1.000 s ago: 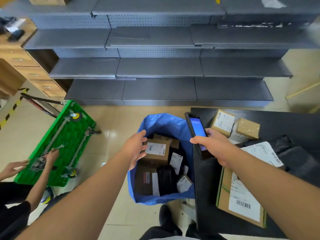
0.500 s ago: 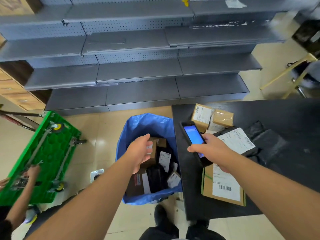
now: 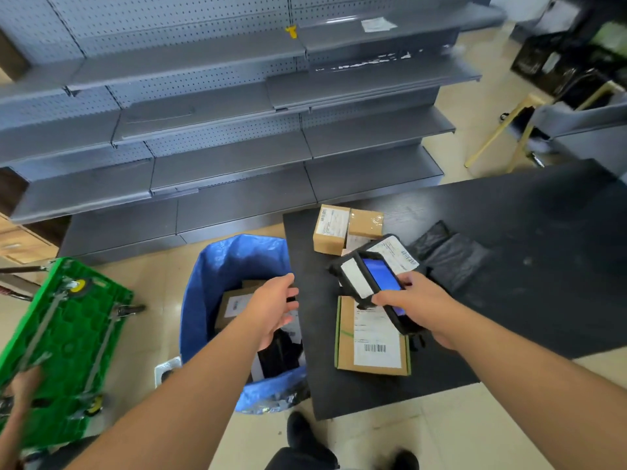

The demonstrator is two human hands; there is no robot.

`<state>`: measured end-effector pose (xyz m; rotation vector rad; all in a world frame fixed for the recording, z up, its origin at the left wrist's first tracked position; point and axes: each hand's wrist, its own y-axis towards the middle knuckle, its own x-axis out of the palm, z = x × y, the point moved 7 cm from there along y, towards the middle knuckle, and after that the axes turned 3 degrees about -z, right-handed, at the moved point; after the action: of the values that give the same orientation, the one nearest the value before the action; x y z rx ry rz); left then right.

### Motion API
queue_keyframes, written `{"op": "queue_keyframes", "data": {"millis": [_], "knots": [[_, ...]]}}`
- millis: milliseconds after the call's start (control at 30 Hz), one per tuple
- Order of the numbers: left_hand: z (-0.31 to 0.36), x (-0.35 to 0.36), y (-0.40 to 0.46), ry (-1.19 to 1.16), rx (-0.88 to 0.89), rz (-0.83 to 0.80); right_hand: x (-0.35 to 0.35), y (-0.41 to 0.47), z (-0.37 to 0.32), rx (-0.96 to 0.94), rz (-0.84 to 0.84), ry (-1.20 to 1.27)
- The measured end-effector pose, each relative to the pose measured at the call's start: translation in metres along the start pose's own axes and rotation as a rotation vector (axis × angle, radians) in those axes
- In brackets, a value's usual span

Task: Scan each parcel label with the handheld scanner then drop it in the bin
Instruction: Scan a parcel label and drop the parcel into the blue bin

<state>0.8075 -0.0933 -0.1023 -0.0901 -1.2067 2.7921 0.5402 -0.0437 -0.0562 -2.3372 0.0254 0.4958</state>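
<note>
A: What is changed against the frame of half a second ago?

B: The small cardboard box that was gripped by the left hand (image 3: 275, 308) is no longer held; the hand is now seen empty, fingers loosely spread, above the blue woven plastic bin bag (image 3: 217, 283). The black handheld scanner with the blue lit screen (image 3: 375, 286) has been carried toward 3 o'clock and is gripped by the right hand (image 3: 419, 308) over the black table (image 3: 509, 232). The view itself has been turned toward 3 o'clock.

A: What is hidden or hard to read?

B: The lower end of the scanner is covered by the right hand. The label text is too small to be read. At 3 o'clock of the scanner, dark plastic mailer bags (image 3: 451, 256) are barely told apart from the table. At 9 o'clock, another person's hand (image 3: 25, 385) is blurred, on a green plastic cart (image 3: 64, 340).

A: What is kept in the bin?

B: Labelled brown cardboard boxes (image 3: 232, 305) and a black pouch (image 3: 278, 354) are seen inside, partly covered by the left arm. On the table, a flat brown cardboard parcel with a white barcode label (image 3: 371, 347) lies under the scanner, and two small brown boxes (image 3: 346, 227) lie at 12 o'clock of it.
</note>
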Motion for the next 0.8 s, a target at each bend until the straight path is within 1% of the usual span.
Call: {"op": "queue_keyframes", "data": {"millis": [233, 500, 800], "knots": [[-0.02, 0.104, -0.023, 0.072, 0.003, -0.017, -0.072, -0.024, 0.069, 0.025, -0.004, 0.145], [-0.036, 0.204, -0.04, 0.228, 0.019, -0.104, -0.145, -0.036, 0.136, 0.063, 0.026, 0.112], [-0.016, 0.288, -0.011, 0.313, 0.014, -0.189, -0.21, -0.019, 0.174, 0.151, 0.126, 0.074]]}}
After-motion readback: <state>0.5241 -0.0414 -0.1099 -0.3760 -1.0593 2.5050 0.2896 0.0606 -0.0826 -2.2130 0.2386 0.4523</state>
